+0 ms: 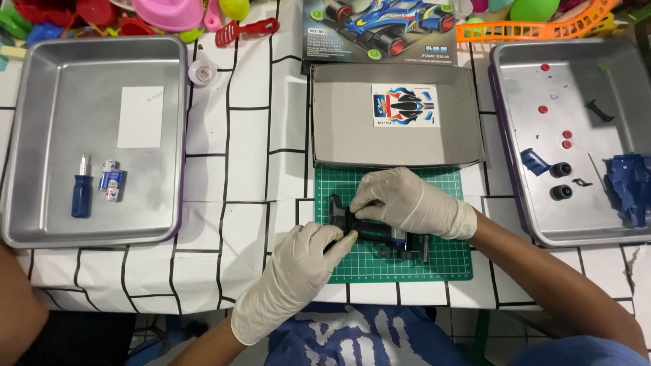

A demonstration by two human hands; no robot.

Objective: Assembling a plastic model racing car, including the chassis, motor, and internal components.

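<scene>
Both gloved hands are down on the green cutting mat (447, 261), and everything else arranges itself around that mat. The black toy-car chassis (376, 234) lies flat on it, near its left half, long side running across. The left hand (305, 261) comes in from the mat's lower left corner, fingers curled over the chassis's near end, thumb and fingertips closed on it, seemingly to keep it from sliding. The right hand (400, 200) reaches across the mat's upper edge, fingertips bunched and pinching down on the top of the chassis; what exactly sits under those fingertips is hidden.

Just above the mat, touching its top edge, sits the open grey cardboard box (325, 135) with a sticker sheet (405, 105) lying in it, and beyond that the box lid (380, 27) with a racing car picture.

Right of the mat, a metal tray (508, 61) keeps loose parts sorted: two black wheels (561, 181), a blue car body shell (627, 183), small red pieces (566, 139). Well to the mat's left, a second metal tray (169, 81) holds a blue-handled screwdriver (81, 190), a pair of batteries (110, 179) just beside it, and a white card (140, 116). Tools left, parts right, work in the middle, within easy reach of either hand.
</scene>
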